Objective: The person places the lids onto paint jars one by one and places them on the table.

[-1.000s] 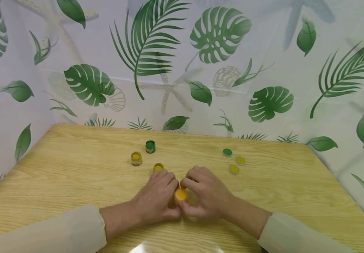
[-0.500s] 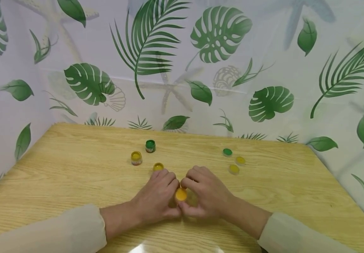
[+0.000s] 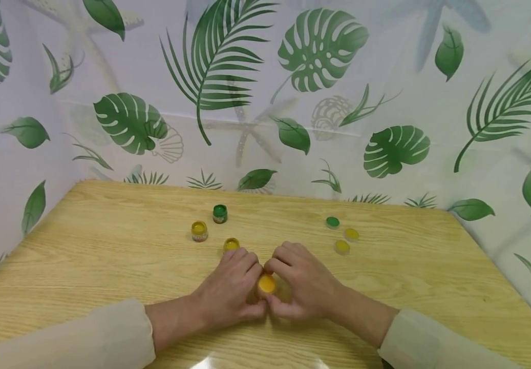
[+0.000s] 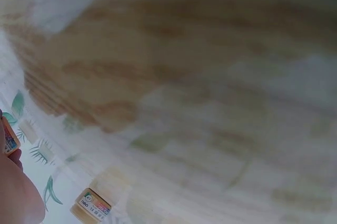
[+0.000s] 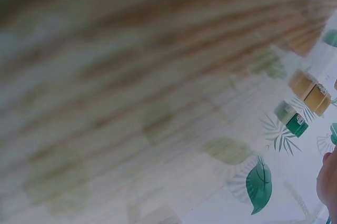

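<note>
Three sides of the work area are faced by a white backdrop (image 3: 145,61), printed with green leaves, starfish and shells; its upper part is cut off in the head view. One worktop (image 3: 85,256), finished in pale yellow wood grain, carries the jars and lids. Its near edge is out of frame, and glare shows at the bottom. Two cream sleeves (image 3: 90,333) enter from the lower corners, cut off by the frame.

Two bare hands meet near the centre of the worktop. Left hand (image 3: 228,287): fingers curled, gripping the orange jar (image 3: 267,283) from its left side. Right hand (image 3: 302,282): thumb and forefinger pinching the same jar from the right. The fingers hide most of the jar's body; whether its orange top is a lid or exposed contents cannot be told.

Three further jars stand beyond the left hand: one green jar (image 3: 220,213), farthest back; one yellow jar (image 3: 199,231), to its left; and one nearer yellow jar (image 3: 231,244), partly hidden by the knuckles.

Three lids lie well apart from them, on the right: one green lid (image 3: 333,222) and two yellow lids (image 3: 342,247).

Both wrist views are largely blurred; most label print is unreadable
</note>
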Action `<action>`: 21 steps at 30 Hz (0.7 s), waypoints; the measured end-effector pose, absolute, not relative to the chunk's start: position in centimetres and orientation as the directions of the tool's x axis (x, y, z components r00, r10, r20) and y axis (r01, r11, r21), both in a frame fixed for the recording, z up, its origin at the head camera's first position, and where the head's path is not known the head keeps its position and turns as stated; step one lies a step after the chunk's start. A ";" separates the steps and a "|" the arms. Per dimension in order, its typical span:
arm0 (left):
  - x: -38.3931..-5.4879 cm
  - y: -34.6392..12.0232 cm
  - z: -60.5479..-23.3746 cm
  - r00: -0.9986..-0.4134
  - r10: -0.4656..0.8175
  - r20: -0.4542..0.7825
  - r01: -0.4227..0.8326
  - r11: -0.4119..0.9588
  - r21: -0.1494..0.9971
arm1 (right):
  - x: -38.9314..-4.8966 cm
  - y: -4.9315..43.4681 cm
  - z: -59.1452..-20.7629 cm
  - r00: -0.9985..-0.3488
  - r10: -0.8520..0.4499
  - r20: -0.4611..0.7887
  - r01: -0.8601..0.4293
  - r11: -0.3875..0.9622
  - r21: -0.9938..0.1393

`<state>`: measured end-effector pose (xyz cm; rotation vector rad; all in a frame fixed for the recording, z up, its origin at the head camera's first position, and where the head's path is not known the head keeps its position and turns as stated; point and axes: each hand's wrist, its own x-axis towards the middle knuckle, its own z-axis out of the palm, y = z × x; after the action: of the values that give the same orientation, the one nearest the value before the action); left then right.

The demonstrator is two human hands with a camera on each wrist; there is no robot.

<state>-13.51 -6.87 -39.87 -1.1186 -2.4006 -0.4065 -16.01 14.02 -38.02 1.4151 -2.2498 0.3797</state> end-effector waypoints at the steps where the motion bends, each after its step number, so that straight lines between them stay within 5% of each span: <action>1: -13.5 -6.9 -39.9 -0.564 0.641 0.521 0.776 0.627 0.070 | -16.0 14.0 -38.0 -0.367 -0.774 0.516 -0.901 0.434 0.011; 21: -13.2 -6.8 -39.6 -0.563 0.654 0.506 0.772 0.634 0.040 | -15.9 13.7 -38.2 -0.356 -0.774 0.524 -0.886 0.458 0.075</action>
<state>-13.15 -6.83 -39.59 -1.1223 -2.4068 -0.3563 -15.88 13.67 -38.21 1.3833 -2.2187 0.3024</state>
